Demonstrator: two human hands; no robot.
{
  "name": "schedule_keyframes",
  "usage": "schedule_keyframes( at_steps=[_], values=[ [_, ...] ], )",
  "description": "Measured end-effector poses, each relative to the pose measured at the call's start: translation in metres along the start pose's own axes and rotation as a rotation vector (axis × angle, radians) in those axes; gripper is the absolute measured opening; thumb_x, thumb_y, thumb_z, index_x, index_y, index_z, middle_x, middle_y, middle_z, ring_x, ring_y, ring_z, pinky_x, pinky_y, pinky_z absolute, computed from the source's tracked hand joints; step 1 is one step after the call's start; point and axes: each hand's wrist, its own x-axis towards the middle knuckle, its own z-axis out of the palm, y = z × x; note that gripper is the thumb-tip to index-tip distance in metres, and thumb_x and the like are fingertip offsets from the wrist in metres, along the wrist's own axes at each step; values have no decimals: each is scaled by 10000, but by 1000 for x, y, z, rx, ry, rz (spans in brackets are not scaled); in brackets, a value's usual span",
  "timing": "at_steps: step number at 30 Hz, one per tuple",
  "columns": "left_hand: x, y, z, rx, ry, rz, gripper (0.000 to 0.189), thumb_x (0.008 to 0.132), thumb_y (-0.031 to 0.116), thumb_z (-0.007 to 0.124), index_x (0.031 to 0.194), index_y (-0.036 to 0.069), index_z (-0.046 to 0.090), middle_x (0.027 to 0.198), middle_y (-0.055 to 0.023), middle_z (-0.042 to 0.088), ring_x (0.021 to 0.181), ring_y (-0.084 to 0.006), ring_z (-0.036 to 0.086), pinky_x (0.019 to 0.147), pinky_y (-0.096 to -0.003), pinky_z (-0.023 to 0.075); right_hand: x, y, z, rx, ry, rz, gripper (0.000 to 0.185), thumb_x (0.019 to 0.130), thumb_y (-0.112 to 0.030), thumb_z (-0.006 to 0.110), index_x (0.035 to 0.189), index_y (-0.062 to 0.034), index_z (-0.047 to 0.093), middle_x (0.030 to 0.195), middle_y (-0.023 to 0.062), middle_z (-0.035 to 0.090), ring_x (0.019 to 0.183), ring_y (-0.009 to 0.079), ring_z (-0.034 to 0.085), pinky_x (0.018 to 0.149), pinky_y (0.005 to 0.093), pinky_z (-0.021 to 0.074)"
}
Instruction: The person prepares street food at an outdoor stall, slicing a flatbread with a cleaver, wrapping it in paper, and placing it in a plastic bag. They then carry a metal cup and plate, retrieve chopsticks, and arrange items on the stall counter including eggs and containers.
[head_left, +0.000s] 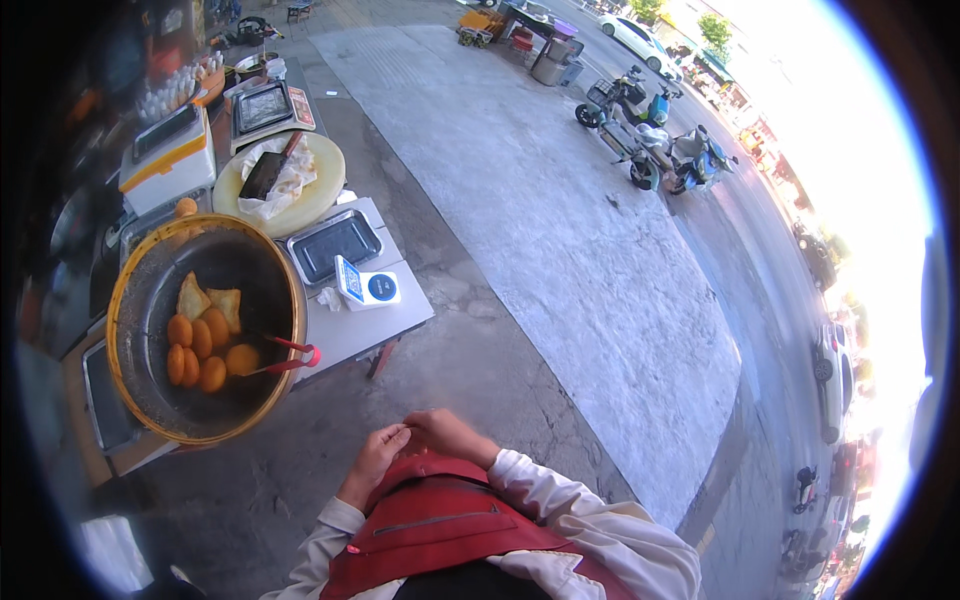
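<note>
My left hand (378, 459) and my right hand (444, 433) meet at the fingertips in front of a red apron (442, 517) with a zipped pocket. Whether anything small lies between the fingers is hidden. To the left of them stands a large round pan or basket with a yellow rim (115, 330). Inside it lie several round orange-brown fried cakes (201, 337) and two paler, flat-sided pastries (193, 298). Red-handled tongs (296, 358) rest over its right side, their tips by a cake.
A cleaver (264, 174) lies on paper atop a round chopping board (330, 176). Nearby are a metal tray (337, 244), a payment-code stand (367, 285), a scale (300, 109) and a white box (172, 161). Parked scooters (652, 142) stand on the pavement at right.
</note>
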Motion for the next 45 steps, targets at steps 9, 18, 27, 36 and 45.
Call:
schedule_keyframes(
  at_steps=[9, 18, 27, 36, 45],
  values=[
    [6, -14, 21, 270, 215, 221, 267, 992, 144, 561, 1173, -51, 568, 1010, -109, 666, 911, -163, 667, 803, -291, 555, 5, 33, 6, -146, 45, -168, 258, 948, -244, 537, 881, 1, 580, 800, 233, 651, 767, 431, 641, 664, 475, 500],
    [18, -57, 109, 453, 474, 321, 206, 968, 79, 572, 1142, -31, 559, 988, -87, 671, 906, -137, 652, 804, -277, 537, -20, 107, -26, -1, -34, -176, 296, 955, -280, 565, 864, -3, 610, 816, 232, 652, 765, 439, 635, 673, 473, 502],
    [-24, -84, 147, 566, 760, 130, 172, 923, 158, 669, 965, -6, 640, 878, -37, 672, 846, -75, 611, 775, -261, 505, -44, 116, -28, 585, -286, -45, 344, 1010, -262, 523, 1243, -11, 551, 1102, 80, 634, 872, 183, 650, 687, 316, 554],
    [-75, -121, 157, 944, 648, 429, 178, 832, 122, 630, 898, -37, 677, 864, -194, 685, 822, -324, 672, 772, -421, 514, -98, 35, 26, 562, -932, 169, 548, 1050, -394, 369, 1241, 74, 580, 1146, 159, 654, 1043, 236, 633, 920, 332, 494],
    [-213, -176, 139, 1132, 951, 625, 182, 852, 168, 607, 908, 5, 664, 906, -174, 683, 880, -346, 648, 793, -446, 494, -135, 8, 147, 700, -1096, 295, 468, 1042, -348, 371, 1244, 28, 565, 1142, 142, 651, 1037, 251, 634, 910, 376, 497]
  ],
)
